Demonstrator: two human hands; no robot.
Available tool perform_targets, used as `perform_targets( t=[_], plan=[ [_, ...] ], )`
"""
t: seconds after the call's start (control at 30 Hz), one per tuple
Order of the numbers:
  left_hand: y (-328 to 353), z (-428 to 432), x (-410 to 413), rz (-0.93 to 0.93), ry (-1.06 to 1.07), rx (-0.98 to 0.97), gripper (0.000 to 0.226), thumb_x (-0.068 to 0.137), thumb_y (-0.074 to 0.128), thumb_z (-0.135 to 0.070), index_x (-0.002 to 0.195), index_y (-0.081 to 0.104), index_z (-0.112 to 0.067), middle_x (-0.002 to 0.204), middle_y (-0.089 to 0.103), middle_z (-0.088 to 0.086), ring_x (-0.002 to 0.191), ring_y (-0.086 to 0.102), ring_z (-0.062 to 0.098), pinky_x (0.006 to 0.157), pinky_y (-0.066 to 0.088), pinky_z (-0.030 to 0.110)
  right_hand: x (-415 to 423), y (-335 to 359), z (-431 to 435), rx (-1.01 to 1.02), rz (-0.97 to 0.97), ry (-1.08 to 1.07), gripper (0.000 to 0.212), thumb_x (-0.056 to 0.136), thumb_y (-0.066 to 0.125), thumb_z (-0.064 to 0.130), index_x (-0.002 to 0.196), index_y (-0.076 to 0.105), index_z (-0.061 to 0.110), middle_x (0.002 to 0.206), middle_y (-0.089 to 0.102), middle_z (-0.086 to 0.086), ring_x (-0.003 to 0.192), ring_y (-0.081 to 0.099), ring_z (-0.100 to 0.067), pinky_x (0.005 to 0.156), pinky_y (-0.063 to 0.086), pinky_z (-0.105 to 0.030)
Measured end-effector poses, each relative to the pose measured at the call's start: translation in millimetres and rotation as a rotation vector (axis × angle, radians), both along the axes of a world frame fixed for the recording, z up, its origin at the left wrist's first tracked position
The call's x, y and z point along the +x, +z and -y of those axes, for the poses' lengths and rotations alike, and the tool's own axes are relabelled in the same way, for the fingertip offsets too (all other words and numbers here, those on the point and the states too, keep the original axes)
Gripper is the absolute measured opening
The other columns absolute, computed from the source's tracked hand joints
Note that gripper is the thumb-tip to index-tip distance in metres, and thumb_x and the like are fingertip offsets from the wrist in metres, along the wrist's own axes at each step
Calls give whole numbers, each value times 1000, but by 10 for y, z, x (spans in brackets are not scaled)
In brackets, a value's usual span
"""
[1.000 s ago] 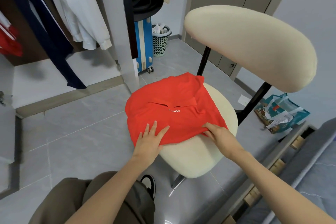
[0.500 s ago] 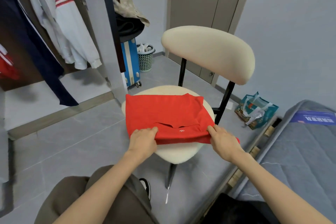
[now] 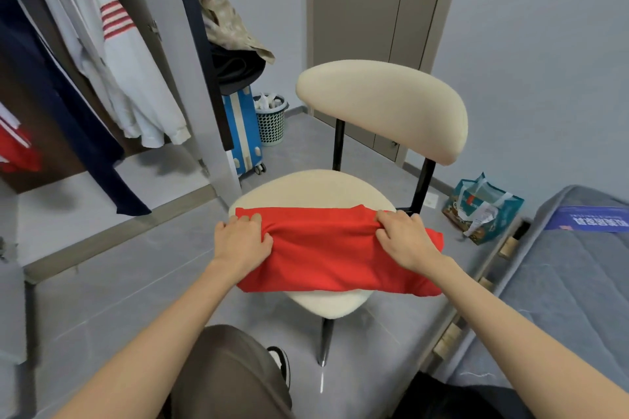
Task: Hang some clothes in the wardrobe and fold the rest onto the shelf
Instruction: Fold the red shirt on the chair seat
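From the head view, a folded red shirt [image 3: 335, 255] lies across the front half of a cream chair seat [image 3: 313, 189] at the centre of the frame, its right end hanging just past the seat's edge; the left hand [image 3: 243, 241] grips the shirt's upper left corner with fingers curled into the cloth, and the right hand [image 3: 405, 236] pinches its upper right edge the same way, bunching the fabric there; both forearms reach in from the bottom of the frame and hide part of the shirt's near corners; the cream chair back [image 3: 384, 105] rises behind the seat on black posts; at the upper left an open wardrobe [image 3: 44, 133] holds a hanging white jacket [image 3: 132, 85] with red stripes and a navy garment [image 3: 64, 126] beside it; a blue suitcase [image 3: 243, 133] stands just beside a green mesh bin [image 3: 271, 119] beyond the wardrobe's side panel, with a camouflage cloth [image 3: 224, 20] draped above; a teal bag [image 3: 483, 207] sits on the floor at the right, near the corner of a grey bed [image 3: 561, 275]; a closed door [image 3: 367, 10] fills the upper centre.
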State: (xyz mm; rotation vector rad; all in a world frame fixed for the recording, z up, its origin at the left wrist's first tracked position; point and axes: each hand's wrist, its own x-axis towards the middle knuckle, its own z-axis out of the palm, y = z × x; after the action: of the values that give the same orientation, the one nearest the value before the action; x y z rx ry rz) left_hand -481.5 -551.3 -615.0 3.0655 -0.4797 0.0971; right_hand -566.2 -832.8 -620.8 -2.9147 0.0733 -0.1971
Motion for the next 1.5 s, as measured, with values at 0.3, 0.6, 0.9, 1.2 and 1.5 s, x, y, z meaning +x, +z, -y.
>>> perform_targets(
  t=[0.3, 0.6, 0.9, 1.2, 1.5],
  plan=[
    [-171, 290, 936, 3, 50, -68, 35, 101, 36, -27, 133, 44, -14, 133, 48, 9, 127, 43, 27, 113, 22, 49, 1065, -244, 128, -12, -35, -77, 32, 94, 41, 15, 123, 54, 20, 125, 57, -2, 114, 45, -23, 93, 26, -33],
    [-1007, 1024, 564, -304, -80, -171, 52, 103, 22, -45, 152, 8, -40, 163, -5, 1, 147, -13, 37, 113, -2, 64, 733, -1089, 281, 240, -145, -579, 54, 98, 42, 35, 148, 28, 21, 156, 23, -11, 137, 26, -40, 115, 21, -52],
    [-1458, 1026, 458, -353, -70, -57, 59, 92, 10, -70, 145, -13, -55, 161, -20, 1, 143, -24, 41, 107, -11, 70, 468, -1263, 464, 1030, -206, -706, 49, 96, 49, 50, 123, 49, 8, 115, 60, -6, 96, 58, -22, 82, 48, -34],
    [-1348, 895, 545, -449, -82, -48, 59, 91, 16, -72, 143, -9, -59, 161, -19, -5, 144, -27, 33, 107, -12, 71, 249, -1289, 886, 463, -295, -649, 28, 96, 54, 43, 84, 59, 19, 82, 65, 0, 81, 63, -23, 66, 44, -30],
    [-1265, 1122, 699, -510, 73, -41, 88, 66, 23, -95, 141, -8, -63, 153, 5, -1, 143, -2, 35, 103, 4, 78, 856, -1236, 815, 784, -148, -705, 30, 103, 35, 27, 113, 60, 15, 107, 59, -7, 100, 52, -25, 79, 34, -27]
  ],
)
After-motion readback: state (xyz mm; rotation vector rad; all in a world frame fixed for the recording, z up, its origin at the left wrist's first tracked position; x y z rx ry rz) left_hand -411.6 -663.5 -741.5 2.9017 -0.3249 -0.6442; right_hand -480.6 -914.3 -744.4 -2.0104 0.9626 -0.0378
